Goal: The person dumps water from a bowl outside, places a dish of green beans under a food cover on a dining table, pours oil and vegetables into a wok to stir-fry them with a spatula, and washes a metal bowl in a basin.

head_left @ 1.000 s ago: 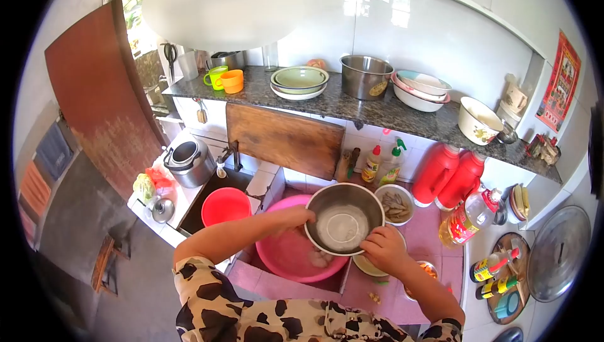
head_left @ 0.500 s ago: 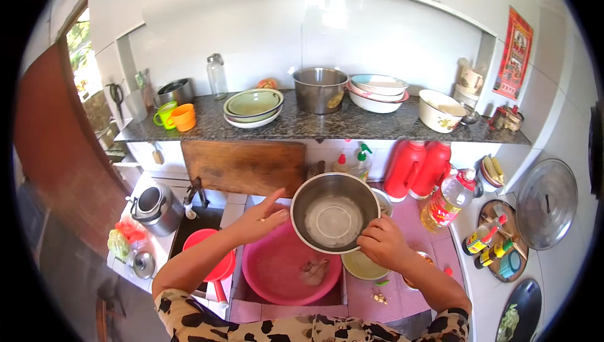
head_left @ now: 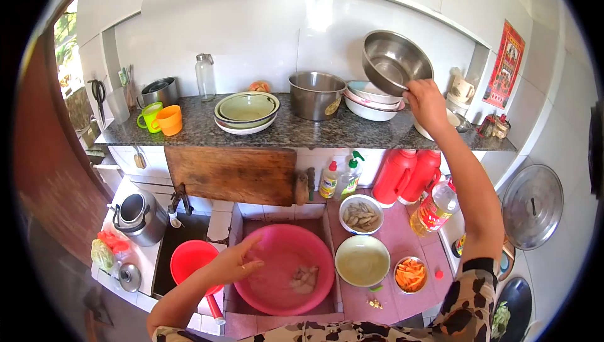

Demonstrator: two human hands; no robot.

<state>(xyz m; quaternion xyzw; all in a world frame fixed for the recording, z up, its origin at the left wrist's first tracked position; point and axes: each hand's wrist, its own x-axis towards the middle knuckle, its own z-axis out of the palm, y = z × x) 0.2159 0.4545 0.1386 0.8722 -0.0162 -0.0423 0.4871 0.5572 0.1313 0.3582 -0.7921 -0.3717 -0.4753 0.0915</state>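
My right hand (head_left: 428, 100) grips the rim of a stainless steel basin (head_left: 397, 59), raised and tilted above the stacked enamel bowls (head_left: 372, 112) on the granite shelf. The basin's inside shows no contents. My left hand (head_left: 236, 260) is open with fingers apart, over the left side of a pink plastic tub (head_left: 286, 238). Pale, fleshy pieces (head_left: 305, 279) lie in the tub; their exact kind is unclear. To its right stand a white bowl of shrimp (head_left: 361, 215), a pale green bowl (head_left: 362, 260) and a small bowl of orange slices (head_left: 411, 275).
The granite shelf (head_left: 264, 134) carries a steel pot (head_left: 316, 95), green plates (head_left: 248, 108) and mugs. Below it lean a wooden cutting board (head_left: 229, 175) and red thermoses (head_left: 395, 175). An oil bottle (head_left: 434, 209) stands right; a red dipper (head_left: 194, 263) sits left by the faucet.
My right hand has carried the steel basin up and right, from over the tub to above the shelf. My left hand has moved down and left, away from the basin.
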